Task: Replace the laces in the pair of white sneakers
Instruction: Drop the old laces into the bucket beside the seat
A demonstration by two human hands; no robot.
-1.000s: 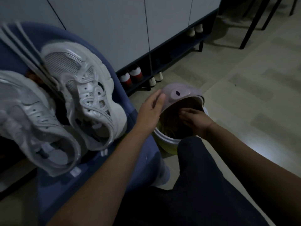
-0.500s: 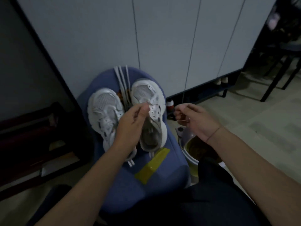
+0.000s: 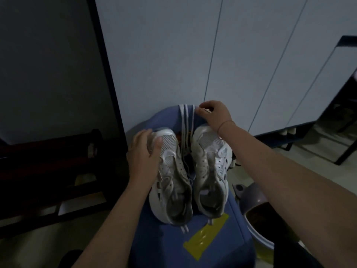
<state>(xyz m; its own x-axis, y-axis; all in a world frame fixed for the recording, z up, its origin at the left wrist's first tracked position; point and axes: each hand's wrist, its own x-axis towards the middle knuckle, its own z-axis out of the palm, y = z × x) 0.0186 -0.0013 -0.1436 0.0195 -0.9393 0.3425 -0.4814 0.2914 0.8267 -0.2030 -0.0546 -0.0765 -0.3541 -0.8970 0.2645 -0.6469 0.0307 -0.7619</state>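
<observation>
The left hand [image 3: 144, 155] grips the toe of the left sneaker [image 3: 172, 180], thumb pressed on its mesh. The right hand [image 3: 214, 115], fingers curled, pinches the white laces [image 3: 185, 120] beyond the right sneaker [image 3: 210, 167].

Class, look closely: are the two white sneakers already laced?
No, the left sneaker and right sneaker show bare eyelets, and loose laces lie between them.

No text, brand or number can be read on the white sneakers [image 3: 209, 165]; faint marks on the yellow strip [image 3: 205, 238] are not made out.
</observation>
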